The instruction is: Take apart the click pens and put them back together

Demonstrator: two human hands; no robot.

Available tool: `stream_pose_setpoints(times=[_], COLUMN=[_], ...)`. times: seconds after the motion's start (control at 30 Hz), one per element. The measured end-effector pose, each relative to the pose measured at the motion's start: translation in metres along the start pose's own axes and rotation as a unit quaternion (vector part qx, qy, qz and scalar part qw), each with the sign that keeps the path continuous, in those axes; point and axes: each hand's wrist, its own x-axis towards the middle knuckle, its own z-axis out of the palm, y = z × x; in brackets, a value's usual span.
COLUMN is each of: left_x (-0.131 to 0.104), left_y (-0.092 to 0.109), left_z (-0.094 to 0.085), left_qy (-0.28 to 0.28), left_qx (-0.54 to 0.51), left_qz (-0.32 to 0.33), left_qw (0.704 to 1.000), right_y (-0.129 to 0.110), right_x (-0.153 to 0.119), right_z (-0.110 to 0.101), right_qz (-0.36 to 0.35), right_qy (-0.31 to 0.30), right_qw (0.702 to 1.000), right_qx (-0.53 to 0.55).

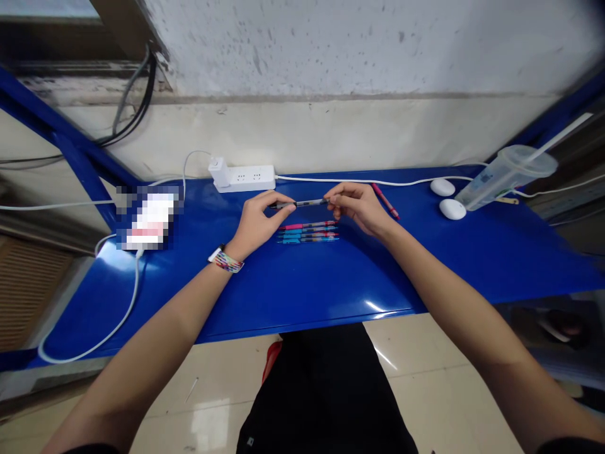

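Note:
A clear-barrelled pen with black parts point(309, 202) is stretched level between my two hands, above the blue table point(302, 284). My left hand point(262, 217) pinches its black end between thumb and fingers. At the other end, my right hand point(355, 205) grips the tip with its fingertips. Just below lies a row of several pens, side by side: a pink pen point(307, 226) is nearest my hands, with blue ones such as the blue pen point(307, 239) nearer to me. A red pen point(386, 202) rests at a slant beyond my right hand.
A white power strip point(250, 178) with a plugged-in charger point(218, 170) stands by the wall. At left is a blurred-out phone-like object point(149, 221) with a white cable point(135, 296). Two white rounded objects point(452, 209) and a tilted plastic cup with straw point(501, 180) are at right.

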Motion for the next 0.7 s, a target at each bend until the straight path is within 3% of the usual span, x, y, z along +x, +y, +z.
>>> stream_pose_setpoints(times=[0.33,0.7], left_x=[0.0012,0.0013], left_y=[-0.0030,-0.0046], left_z=[-0.0006,0.0031], left_qy=[-0.015,0.011], left_qx=[-0.031,-0.042], left_qz=[-0.036,0.008], left_qw=[0.999,0.999], right_y=[0.0045,0.0019], right_x=[0.0020,0.0027], right_z=[0.0029,-0.0022], right_qz=[0.018,0.042], right_qy=[0.016,0.004], right_qw=[0.999,0.994], right_qx=[0.034,0.101])
